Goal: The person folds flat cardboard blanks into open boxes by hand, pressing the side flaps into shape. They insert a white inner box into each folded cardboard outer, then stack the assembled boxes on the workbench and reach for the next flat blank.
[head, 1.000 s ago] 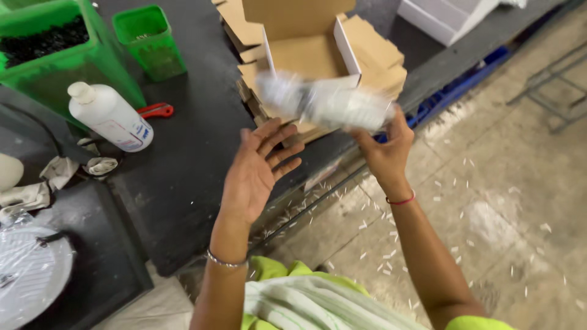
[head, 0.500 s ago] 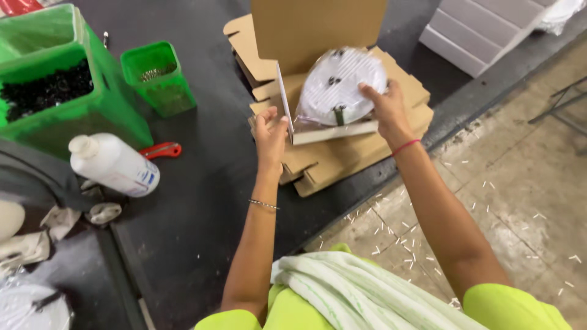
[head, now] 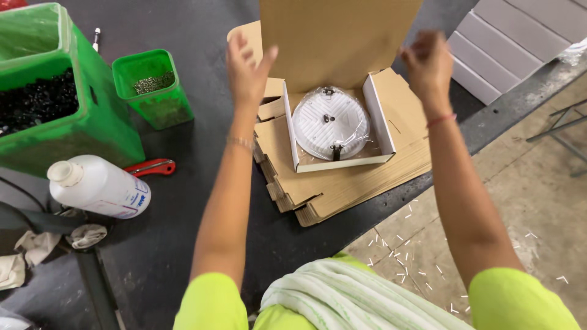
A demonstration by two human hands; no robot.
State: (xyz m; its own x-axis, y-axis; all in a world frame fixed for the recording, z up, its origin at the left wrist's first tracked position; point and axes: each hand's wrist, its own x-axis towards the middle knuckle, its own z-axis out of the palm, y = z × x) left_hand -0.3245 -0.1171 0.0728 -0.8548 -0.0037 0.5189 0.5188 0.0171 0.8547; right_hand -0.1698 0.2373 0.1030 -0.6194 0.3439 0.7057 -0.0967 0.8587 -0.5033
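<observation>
A dark, matte black workbench [head: 183, 232] fills the left and middle, its front edge running diagonally toward the upper right corner. Beyond that edge lies a pale, worn concrete floor [head: 520, 201] strewn with small white scraps, evenly lit.

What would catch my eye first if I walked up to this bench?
Probably the round white disc in clear wrap, lying in an open cardboard box at the middle of the dark bench, with the left hand and right hand raised at its upright lid. Next, the bright green bins at the left, and a white bottle lying on its side in front of them.
</observation>
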